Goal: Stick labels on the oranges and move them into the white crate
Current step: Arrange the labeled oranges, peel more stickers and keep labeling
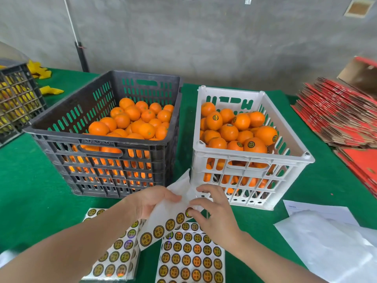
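Observation:
A black crate (61,131) on the left holds several unlabelled oranges (132,119). To its right, the white crate (251,158) holds several oranges with round labels (251,144). In front of the crates my left hand (155,201) grips a mostly peeled label sheet (163,219) by its upper edge. My right hand (214,211) pinches one round label (189,211) at the end of the row left on that sheet. Two full label sheets (191,256) lie flat underneath on the green table.
White paper and a plastic bag (326,242) lie at the right front. Flattened red cartons (342,117) are stacked at the far right. A second black crate (18,99) stands at the far left, with yellow scraps (51,90) behind it. The table cover is green (36,190).

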The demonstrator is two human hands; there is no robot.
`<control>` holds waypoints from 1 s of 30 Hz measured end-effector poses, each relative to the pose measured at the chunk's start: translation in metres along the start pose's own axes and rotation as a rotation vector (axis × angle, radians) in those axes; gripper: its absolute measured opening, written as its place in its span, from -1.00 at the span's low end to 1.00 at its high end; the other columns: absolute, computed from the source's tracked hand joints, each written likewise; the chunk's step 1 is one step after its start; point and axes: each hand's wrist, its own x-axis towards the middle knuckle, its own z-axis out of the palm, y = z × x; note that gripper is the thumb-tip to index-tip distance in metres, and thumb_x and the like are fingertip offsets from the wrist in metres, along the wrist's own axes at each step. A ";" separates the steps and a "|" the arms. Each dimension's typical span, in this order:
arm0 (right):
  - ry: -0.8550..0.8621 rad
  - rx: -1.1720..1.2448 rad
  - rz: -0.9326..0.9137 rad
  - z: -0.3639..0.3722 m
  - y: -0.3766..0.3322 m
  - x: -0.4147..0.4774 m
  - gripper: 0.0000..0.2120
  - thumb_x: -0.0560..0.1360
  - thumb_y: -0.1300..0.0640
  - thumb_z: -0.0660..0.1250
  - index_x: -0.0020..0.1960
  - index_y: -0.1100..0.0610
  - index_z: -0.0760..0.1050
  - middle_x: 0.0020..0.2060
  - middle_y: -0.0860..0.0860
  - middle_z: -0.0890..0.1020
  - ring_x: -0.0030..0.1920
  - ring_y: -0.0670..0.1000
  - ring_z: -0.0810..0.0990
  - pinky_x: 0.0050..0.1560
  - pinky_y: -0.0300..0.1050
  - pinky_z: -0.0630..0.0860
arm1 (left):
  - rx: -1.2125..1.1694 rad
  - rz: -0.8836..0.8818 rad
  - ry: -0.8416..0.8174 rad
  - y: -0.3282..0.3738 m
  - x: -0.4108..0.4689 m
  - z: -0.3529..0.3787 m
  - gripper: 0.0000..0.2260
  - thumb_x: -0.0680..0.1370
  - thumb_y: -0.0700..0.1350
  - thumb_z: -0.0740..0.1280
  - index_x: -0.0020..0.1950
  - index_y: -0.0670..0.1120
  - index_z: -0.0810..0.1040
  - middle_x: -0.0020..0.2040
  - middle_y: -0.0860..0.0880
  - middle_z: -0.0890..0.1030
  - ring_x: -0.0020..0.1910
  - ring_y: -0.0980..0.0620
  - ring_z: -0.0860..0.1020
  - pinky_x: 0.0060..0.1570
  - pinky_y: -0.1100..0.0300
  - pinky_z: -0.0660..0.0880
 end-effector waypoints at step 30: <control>-0.072 0.221 0.008 -0.016 -0.013 0.001 -0.91 0.37 0.38 0.43 -0.23 0.22 0.63 -0.29 0.03 0.58 -0.25 -0.15 0.50 -0.24 -0.27 0.50 | 0.190 -0.075 -0.018 -0.006 0.013 -0.010 -0.64 0.49 -0.16 0.38 0.27 -0.20 0.50 0.14 -0.22 0.63 0.12 -0.21 0.58 0.09 -0.10 0.52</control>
